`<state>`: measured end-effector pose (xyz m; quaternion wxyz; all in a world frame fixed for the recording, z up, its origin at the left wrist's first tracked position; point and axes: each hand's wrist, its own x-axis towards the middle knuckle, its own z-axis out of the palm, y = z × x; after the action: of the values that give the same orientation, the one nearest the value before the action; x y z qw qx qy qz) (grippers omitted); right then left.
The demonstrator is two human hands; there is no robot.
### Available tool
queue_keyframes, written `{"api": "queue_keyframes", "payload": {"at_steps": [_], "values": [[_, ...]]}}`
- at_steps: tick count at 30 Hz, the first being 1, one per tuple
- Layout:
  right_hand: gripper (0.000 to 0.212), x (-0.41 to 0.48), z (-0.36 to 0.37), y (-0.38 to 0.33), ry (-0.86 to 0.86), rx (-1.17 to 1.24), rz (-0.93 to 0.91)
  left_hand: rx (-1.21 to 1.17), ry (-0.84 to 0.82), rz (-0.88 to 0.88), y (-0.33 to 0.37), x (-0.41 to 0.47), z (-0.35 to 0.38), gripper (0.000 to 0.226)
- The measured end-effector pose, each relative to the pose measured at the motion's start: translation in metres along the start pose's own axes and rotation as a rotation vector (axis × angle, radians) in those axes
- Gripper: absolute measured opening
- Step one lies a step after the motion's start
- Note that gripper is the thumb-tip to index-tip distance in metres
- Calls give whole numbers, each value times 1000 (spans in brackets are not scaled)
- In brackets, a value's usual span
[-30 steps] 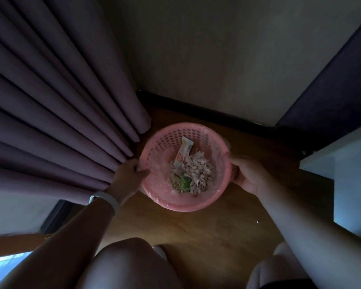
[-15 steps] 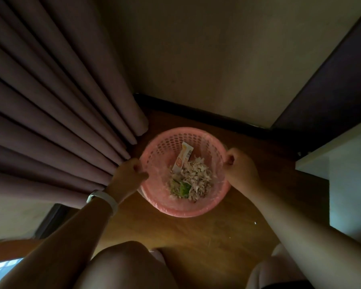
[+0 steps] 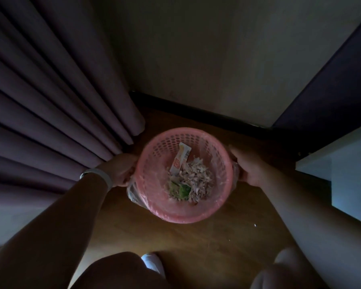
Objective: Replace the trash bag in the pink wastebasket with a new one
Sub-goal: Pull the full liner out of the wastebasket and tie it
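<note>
The round pink plastic wastebasket (image 3: 184,213) stands on the wooden floor (image 3: 196,247), lined with a clear thin trash bag (image 3: 133,192). The left hand (image 3: 121,170) and the right hand (image 3: 248,165) each grasp the bag at the rim. Behind, purple pleated curtains (image 3: 50,97) hang.

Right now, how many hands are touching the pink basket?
2. The left hand is at the rim of the pink basket beside the curtain; the right hand is at the opposite rim. Both touch the clear bag's edge.
</note>
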<state>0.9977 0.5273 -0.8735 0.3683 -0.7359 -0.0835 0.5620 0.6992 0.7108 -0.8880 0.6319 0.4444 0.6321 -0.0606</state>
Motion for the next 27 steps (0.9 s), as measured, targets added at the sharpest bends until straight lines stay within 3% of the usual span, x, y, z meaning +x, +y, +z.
{"api": "queue_keyframes", "payload": {"at_steps": [4,8,13,16,18,20,23,25,27], "values": [[53,3,-1,4,-86,-27,43,23,-44,-73,-3,0,2,24],[56,7,-4,10,-215,-9,61,-67,-147,-123,-12,1,-5,10],[29,9,-6,12,-248,127,62,-208,-165,-20,-25,8,-5,29],[26,14,-6,13,-209,239,45,-106,3,184,-27,10,7,21],[25,17,-5,11,-210,323,0,114,288,293,-27,8,16,18],[26,20,-3,10,-199,360,-34,150,498,394,-24,4,25,25],[38,21,2,9,-205,299,-56,185,606,494,-18,-5,31,40],[44,19,4,8,-218,195,-78,308,639,542,-15,-8,32,38],[38,15,3,5,-187,98,-139,398,662,602,-13,-11,32,34]]}}
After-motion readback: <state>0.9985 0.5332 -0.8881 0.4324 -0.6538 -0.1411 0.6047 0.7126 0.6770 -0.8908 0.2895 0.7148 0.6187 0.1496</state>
